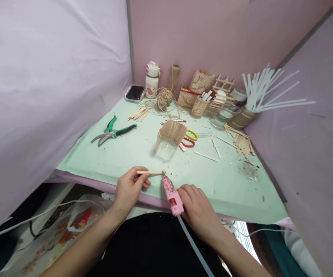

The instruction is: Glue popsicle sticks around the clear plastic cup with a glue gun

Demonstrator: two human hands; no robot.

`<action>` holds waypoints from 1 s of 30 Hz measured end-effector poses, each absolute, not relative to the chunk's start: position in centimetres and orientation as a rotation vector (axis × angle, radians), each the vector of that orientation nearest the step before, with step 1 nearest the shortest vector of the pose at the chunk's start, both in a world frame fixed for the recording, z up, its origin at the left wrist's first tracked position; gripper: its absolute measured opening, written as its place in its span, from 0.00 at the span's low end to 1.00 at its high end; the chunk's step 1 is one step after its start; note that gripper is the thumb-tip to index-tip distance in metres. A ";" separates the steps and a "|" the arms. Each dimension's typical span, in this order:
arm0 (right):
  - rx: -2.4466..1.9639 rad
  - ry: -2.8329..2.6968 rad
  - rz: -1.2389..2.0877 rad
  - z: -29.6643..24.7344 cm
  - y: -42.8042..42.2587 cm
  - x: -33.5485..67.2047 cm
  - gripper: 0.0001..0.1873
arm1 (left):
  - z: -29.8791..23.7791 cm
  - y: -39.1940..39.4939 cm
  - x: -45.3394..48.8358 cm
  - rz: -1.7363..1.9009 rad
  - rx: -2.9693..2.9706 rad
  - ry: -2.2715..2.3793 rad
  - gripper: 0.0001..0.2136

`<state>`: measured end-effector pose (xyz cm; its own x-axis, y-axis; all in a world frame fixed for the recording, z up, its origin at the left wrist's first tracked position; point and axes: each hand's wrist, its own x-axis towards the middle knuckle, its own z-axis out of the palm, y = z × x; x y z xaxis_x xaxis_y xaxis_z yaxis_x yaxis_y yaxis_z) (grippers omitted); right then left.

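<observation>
My left hand (130, 188) pinches a thin wooden craft stick (151, 172) and holds it level over the near edge of the pale green table mat (120, 154). My right hand (196, 207) grips a pink hot glue gun (171, 194), with a clear glue stick trailing from its back. The gun's nozzle touches the right end of the stick. Just beyond stands a clear plastic container partly clad in wooden sticks (169, 139).
Green-handled pliers (112, 132) lie at the left. Red and yellow scissors (189, 138), loose sticks (240, 142), a twine ball (164, 98), a bottle (151, 80), a phone (134, 92), stick-built holders and a jar of white glue sticks (258, 96) crowd the back. Cloth walls enclose three sides.
</observation>
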<state>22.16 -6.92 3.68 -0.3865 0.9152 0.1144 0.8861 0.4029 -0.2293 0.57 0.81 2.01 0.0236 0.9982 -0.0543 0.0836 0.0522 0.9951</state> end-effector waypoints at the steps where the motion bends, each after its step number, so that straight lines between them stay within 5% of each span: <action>1: -1.598 -2.439 0.193 3.7 -6.9 22.1 0.05 | 2.0 0.8 0.6 1.112 1.245 1.276 0.11; 30: -1.684 -2.450 0.245 4.7 -7.0 21.8 0.07 | 2.1 0.7 0.8 1.111 1.239 1.311 0.11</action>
<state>21.81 -7.02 4.68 -0.3541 0.9344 0.0381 0.9085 0.3533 -0.2233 0.76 0.73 2.09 -0.0009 0.9981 -0.0616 0.1031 0.0614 0.9928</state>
